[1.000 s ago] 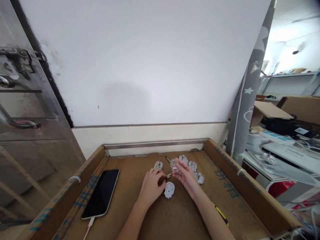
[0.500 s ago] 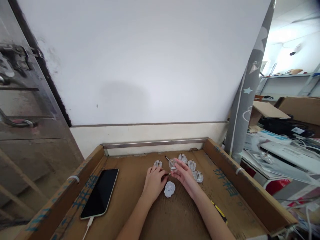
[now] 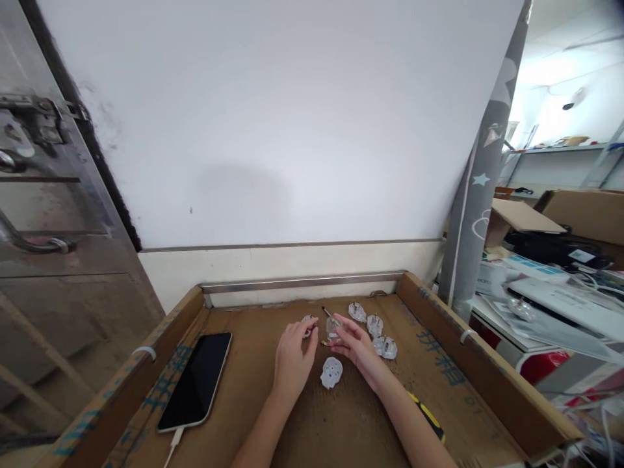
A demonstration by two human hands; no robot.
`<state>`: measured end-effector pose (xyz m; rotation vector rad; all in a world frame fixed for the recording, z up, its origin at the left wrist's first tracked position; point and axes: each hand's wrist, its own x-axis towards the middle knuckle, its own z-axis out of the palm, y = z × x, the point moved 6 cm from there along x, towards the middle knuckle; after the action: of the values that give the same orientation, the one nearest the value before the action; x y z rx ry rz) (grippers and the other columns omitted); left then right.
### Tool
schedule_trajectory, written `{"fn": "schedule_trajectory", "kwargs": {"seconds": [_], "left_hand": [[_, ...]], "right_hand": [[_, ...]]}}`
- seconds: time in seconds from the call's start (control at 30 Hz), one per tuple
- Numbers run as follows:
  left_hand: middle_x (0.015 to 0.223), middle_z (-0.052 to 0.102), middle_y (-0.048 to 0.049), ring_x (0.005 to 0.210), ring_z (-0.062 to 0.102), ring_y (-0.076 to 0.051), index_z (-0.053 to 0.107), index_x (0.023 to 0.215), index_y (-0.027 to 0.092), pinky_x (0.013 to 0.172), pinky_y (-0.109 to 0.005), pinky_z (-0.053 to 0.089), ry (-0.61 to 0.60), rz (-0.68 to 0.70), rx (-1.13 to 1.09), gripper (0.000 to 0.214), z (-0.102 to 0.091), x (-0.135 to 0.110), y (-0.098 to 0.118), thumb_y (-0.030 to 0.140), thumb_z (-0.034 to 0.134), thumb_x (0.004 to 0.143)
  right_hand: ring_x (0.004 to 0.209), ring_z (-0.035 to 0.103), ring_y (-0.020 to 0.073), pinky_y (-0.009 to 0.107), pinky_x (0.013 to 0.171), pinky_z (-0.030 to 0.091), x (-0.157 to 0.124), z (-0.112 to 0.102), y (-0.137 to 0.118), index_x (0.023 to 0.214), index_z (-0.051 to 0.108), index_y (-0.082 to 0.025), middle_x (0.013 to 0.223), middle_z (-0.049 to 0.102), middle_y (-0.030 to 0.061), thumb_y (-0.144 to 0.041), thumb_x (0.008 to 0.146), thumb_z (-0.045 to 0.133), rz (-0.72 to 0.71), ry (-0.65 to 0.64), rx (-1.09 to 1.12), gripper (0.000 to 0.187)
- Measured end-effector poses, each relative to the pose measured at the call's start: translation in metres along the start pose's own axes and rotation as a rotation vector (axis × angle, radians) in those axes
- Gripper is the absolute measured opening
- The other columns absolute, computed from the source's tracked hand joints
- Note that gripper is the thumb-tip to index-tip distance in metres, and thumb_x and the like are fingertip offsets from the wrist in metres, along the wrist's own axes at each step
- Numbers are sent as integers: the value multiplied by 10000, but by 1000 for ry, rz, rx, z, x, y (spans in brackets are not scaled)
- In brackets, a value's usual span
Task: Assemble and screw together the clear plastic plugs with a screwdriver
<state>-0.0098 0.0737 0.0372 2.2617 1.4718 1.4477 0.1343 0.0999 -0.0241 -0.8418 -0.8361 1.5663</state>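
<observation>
My right hand (image 3: 357,345) grips a clear plastic plug body (image 3: 334,329) above the wooden tray (image 3: 439,338). My left hand (image 3: 294,354) reaches forward, its fingers stretched toward a clear plug (image 3: 307,321) lying at the back; whether they touch it is unclear. A white plug cover (image 3: 331,372) lies flat between my wrists. A tiny brass part (image 3: 324,343) sits on the board between my hands. Three more clear plugs (image 3: 374,325) lie to the right of my right hand. A thin dark tool (image 3: 326,311) rests behind the held plug.
A black phone (image 3: 197,381) on a white cable lies at the tray's left. A yellow-and-black tool (image 3: 425,414) lies under my right forearm. A white wall stands behind the tray, a metal door at left, and cartons and cluttered shelves at right.
My left hand has opened and moved forward toward the back plug. A small brass part it held near the right hand now lies on the board. My right hand stayed with its plug.
</observation>
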Motion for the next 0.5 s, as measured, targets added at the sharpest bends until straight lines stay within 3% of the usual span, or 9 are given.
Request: {"fn": "schedule_trajectory", "kwargs": {"seconds": [0.3,0.5], "left_hand": [[934,630,-39,881,593,-173,556,979,212,783,-322,491,12,3,-36,147,1,-3,7,224,452,876],[953,639,-31,908,587,-179,587,988,236,791,-329,495,-29,96,18,178,3,-1,12,204,451,877]], "right_hand": [[718,618,114,258,680,497,0,4,1,1201,511,-215,924,612,38,-354,530,783,31,-28,-16,738],[772,613,102,240,714,487,-8,13,-4,1227,490,-231,1063,593,64,-301,558,772,57,-115,-34,729]]}}
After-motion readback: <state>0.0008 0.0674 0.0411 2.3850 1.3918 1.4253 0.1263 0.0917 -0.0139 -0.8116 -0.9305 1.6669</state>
